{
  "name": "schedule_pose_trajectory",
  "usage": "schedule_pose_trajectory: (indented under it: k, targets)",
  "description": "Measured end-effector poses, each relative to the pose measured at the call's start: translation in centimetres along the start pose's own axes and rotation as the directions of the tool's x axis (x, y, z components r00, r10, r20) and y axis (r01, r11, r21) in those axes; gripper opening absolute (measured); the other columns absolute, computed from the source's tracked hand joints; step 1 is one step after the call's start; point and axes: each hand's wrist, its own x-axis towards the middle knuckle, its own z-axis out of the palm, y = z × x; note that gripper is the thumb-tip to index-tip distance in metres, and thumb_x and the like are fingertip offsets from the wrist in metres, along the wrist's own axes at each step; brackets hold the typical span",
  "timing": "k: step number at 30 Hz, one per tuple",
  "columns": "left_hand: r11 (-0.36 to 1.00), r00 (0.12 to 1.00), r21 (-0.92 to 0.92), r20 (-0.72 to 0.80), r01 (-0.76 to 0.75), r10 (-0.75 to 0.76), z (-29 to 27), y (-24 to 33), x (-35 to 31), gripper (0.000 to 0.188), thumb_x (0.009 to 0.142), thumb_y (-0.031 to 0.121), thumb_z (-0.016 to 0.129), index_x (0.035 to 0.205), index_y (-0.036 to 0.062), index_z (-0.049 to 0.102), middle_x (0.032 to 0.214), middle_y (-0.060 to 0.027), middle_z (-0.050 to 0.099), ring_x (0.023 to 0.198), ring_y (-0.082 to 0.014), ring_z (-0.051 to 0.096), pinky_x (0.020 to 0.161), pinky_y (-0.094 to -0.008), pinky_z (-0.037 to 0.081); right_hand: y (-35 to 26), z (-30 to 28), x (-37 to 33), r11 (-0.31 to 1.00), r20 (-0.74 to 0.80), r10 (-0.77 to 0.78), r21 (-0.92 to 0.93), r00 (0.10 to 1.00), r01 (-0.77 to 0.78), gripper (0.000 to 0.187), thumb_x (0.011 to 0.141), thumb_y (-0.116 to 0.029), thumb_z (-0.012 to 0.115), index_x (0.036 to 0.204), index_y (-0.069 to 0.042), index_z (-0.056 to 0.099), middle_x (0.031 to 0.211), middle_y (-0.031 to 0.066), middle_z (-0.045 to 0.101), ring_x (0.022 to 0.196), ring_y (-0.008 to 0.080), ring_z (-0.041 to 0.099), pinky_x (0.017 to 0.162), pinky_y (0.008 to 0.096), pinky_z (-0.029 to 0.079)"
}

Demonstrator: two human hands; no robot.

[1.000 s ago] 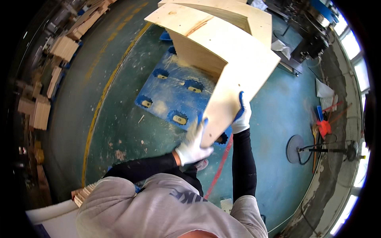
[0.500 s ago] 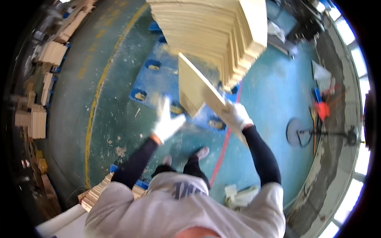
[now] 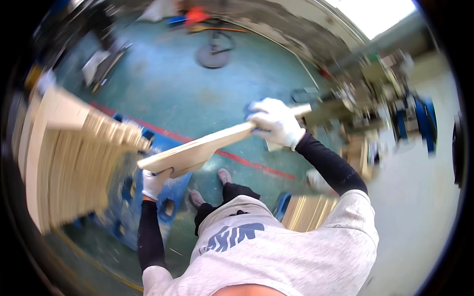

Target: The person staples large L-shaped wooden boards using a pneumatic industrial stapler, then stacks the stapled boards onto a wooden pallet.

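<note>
Left hand [image 3: 156,184]: clamped on wooden board [image 3: 197,149], free earlier
Right hand [image 3: 276,122]: still clamped farther along
Stack [image 3: 74,167]: now left of grip

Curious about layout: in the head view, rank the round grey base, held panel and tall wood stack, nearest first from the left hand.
1. Panel: touching the left hand.
2. Tall wood stack: left side.
3. Round grey base: across the floor.
</note>
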Motion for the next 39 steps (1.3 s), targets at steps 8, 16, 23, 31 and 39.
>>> schedule_pose_trajectory:
  k: [8, 16, 23, 31, 39]
  targets:
    - [0.47, 0.268, -0.059, 0.756, -0.881, 0.597, 32.1, 10.4, 7.6, 0.027, 0.064, 0.012, 0.088, 0.071, 0.0078, 0.062, 0.076, -0.008, 0.064, 0.069, -0.0275, 0.063, 0.061, -0.0383, 0.048, -11.5, 13.2, -26.2, 0.009, 0.144, 0.974, 0.75, 0.177, -0.662, 0.084, 0.079, -0.027, 0.085, 0.144, 0.008, 0.045, 0.129, 0.0232, 0.063, 0.118, 0.0259, 0.064, 0.101, 0.0359, 0.051]
    - [0.404, -0.188, -0.44, 0.828, -0.802, 0.529, 54.3, 10.2, -3.0, 0.019, 0.071, 0.024, 0.074, 0.077, 0.0153, 0.058, 0.08, -0.0046, 0.054, 0.075, -0.0257, 0.059, 0.061, -0.041, 0.045, -4.5, 13.6, -22.5, -0.338, 0.329, 0.941, 0.927, -0.076, -0.166, 0.085, 0.086, -0.028, 0.078, 0.15, 0.003, 0.033, 0.141, 0.0209, 0.053, 0.127, 0.0294, 0.054, 0.111, 0.0382, 0.039]
    - [0.673, -0.4, -0.564, 0.822, -0.478, 0.405, 59.2, 12.7, 2.6, 0.039, 0.081, 0.044, 0.08, 0.101, 0.0121, 0.069, 0.099, -0.0086, 0.066, 0.094, -0.0266, 0.066, 0.074, -0.0414, 0.054, 1.6, 13.8, -25.3, 0.082, 0.285, 0.701, 0.879, -0.654, 0.471, 0.056, 0.093, -0.017, 0.069, 0.142, 0.0, 0.048, 0.131, 0.0164, 0.06, 0.115, 0.027, 0.061, 0.099, 0.0394, 0.049]
    - [0.815, 0.314, -0.076, 0.899, -0.574, 0.305, 72.0, 7.3, 30.5, 0.035, 0.093, 0.022, 0.072, 0.117, -0.0026, 0.066, 0.098, -0.0096, 0.072, 0.086, -0.0132, 0.067, 0.075, -0.0294, 0.055, 6.8, 10.9, -25.0, 0.425, -0.015, 0.066, 0.905, -0.998, 0.014, 0.045, 0.089, 0.001, 0.058, 0.134, 0.005, 0.05, 0.127, 0.0167, 0.059, 0.11, 0.0287, 0.063, 0.093, 0.0421, 0.054]
    - [0.818, -0.144, 0.495, 0.869, 0.293, -0.474, 82.2, 6.1, 36.2, 0.027, 0.105, 0.032, 0.059, 0.11, 0.0053, 0.059, 0.089, -0.0064, 0.066, 0.068, -0.0156, 0.066, 0.061, -0.0292, 0.056, 11.2, 9.6, -14.3, 0.501, 0.138, -0.118, 0.863, -0.983, 0.061, 0.052, 0.084, 0.005, 0.057, 0.136, 0.001, 0.05, 0.129, 0.0183, 0.059, 0.111, 0.0325, 0.063, 0.091, 0.0424, 0.057]
